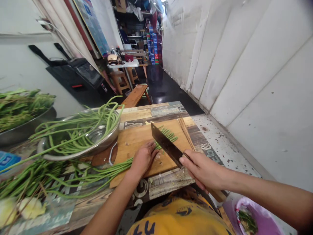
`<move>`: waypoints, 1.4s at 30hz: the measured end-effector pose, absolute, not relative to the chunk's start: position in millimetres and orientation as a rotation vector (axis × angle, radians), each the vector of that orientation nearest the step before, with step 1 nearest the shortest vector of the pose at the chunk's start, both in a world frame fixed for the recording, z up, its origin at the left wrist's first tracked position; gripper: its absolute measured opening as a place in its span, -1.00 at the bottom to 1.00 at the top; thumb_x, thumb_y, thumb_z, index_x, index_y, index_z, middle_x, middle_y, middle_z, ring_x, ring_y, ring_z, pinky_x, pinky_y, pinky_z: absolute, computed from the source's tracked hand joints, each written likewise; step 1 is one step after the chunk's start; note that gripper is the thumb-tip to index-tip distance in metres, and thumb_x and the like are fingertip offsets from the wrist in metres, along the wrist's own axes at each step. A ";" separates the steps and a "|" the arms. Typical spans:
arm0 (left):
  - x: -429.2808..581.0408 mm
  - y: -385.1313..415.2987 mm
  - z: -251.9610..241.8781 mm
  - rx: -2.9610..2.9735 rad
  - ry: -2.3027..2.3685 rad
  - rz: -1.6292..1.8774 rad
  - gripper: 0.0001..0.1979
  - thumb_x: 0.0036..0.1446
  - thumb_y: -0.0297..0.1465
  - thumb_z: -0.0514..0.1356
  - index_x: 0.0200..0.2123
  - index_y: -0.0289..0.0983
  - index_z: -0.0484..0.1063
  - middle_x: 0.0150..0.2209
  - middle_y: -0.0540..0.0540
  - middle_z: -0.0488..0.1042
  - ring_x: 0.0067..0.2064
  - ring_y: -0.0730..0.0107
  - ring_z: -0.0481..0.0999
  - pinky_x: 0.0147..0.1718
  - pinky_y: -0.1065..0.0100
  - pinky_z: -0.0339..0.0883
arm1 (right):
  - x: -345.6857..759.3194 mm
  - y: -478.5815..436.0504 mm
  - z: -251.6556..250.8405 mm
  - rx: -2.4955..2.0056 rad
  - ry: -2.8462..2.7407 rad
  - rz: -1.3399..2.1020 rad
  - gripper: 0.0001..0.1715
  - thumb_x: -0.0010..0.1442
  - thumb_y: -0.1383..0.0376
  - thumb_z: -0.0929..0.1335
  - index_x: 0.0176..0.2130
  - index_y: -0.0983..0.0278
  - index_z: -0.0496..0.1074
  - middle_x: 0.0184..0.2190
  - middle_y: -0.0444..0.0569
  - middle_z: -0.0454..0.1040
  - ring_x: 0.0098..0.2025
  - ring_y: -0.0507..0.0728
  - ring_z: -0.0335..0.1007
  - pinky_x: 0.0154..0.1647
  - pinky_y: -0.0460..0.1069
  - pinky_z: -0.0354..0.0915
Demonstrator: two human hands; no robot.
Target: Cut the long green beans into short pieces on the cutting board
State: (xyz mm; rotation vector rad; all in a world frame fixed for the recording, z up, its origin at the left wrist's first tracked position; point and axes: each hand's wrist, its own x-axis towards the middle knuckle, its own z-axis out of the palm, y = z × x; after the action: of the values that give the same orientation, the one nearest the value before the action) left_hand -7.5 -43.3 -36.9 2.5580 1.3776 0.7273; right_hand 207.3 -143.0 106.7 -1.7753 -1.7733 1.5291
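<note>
My right hand is wrapped round the handle of a cleaver, its dark broad blade tilted over the wooden cutting board. My left hand presses a bundle of long green beans down on the board, fingers curled close to the blade. Cut bean pieces lie in a row just beyond the blade, partly hidden by it. The uncut ends of the bundle trail off the board to the left.
A steel bowl of long beans stands left of the board, with leafy greens in a metal basin farther left. Thin sticks lie at the board's right edge. A lilac bin with scraps sits at lower right.
</note>
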 end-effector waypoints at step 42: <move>-16.5 -63.0 -46.8 2.565 1.360 0.911 -0.64 0.19 -0.24 0.07 -0.09 -0.33 0.47 -0.02 -0.25 0.47 0.00 0.17 0.47 0.00 0.11 0.38 | 217.0 -123.1 61.6 -1.560 -1.778 1.469 -0.71 0.31 0.09 0.10 -0.39 0.17 0.01 -0.76 -0.36 0.15 -0.83 -0.04 0.10 -0.88 -0.17 0.08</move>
State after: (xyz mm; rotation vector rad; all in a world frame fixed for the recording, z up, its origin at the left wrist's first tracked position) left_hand -16.5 -63.0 -46.8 2.5654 1.3602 0.9111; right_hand 217.0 -123.1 61.6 -1.5601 -1.7780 1.4695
